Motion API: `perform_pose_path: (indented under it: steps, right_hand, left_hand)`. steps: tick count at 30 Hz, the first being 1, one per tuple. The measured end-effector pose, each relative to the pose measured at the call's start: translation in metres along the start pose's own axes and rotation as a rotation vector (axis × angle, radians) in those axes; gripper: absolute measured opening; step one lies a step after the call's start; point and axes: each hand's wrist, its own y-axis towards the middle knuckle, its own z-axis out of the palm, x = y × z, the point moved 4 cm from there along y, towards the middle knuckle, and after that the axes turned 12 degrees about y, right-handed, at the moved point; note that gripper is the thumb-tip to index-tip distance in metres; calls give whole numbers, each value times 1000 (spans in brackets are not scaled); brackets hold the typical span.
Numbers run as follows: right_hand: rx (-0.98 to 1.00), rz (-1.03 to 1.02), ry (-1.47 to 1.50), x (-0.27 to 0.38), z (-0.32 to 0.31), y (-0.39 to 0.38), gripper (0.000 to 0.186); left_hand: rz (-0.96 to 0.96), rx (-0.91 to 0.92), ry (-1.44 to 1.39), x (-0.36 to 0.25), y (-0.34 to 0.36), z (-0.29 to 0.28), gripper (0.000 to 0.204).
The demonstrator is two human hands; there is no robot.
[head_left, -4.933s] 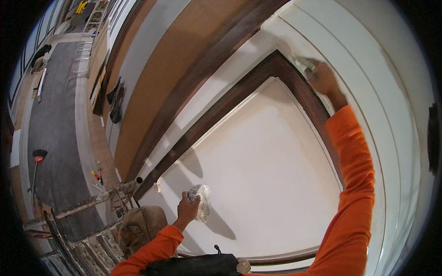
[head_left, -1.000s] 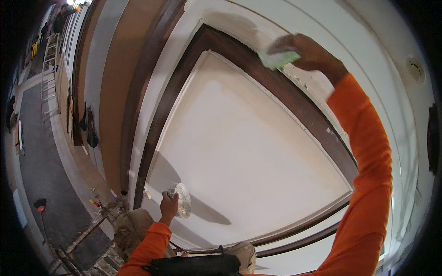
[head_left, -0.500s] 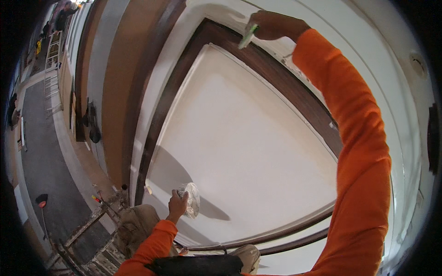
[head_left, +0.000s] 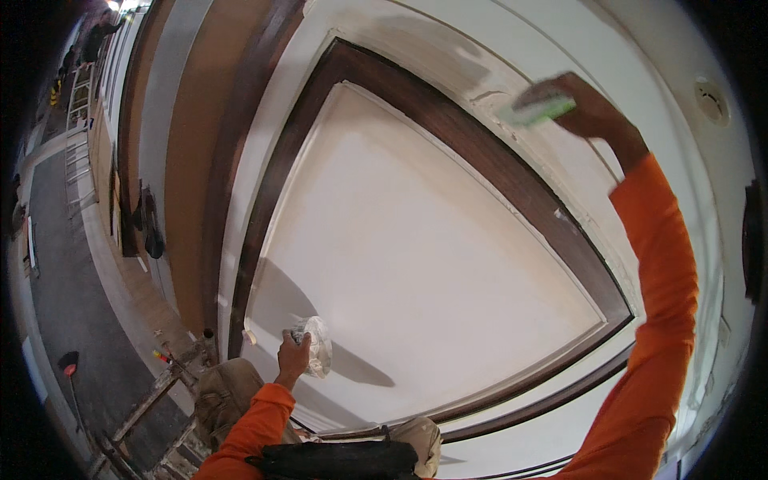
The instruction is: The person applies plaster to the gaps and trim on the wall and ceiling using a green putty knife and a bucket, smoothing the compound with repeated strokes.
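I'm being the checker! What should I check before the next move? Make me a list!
1. Left hand gripping the pale round container: ok.
2. Right hand holding the flat green-edged tool: ok, though blurred.
3. Tool touching the surface: cannot tell, too blurred.
4. Pale strip beside the dark frame smooth: not ok, uneven marks show near the tool.
5. Dark frame clean: not ok, a pale spot shows on it.

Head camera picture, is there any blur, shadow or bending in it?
In the head view, the right hand and pale green tool look blurred; in the head view, a shadow slants beside the container, across the white panel; and in the head view, edges of the dark frame bow.
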Motion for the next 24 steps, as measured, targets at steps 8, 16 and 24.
perform_pose_path:
  steps: [8,16,24]
  right_hand:
    - [-114,-110,-110,38,15,135,30]
    - [-29,16,-157,13,20,137,30]
    - [147,-47,-171,-3,10,45,31]
  left_hand:
    - [8,52,-12,0,-9,3,60]
    - [24,30,-17,19,7,16,59]
    - [33,-21,-15,10,13,17,60]
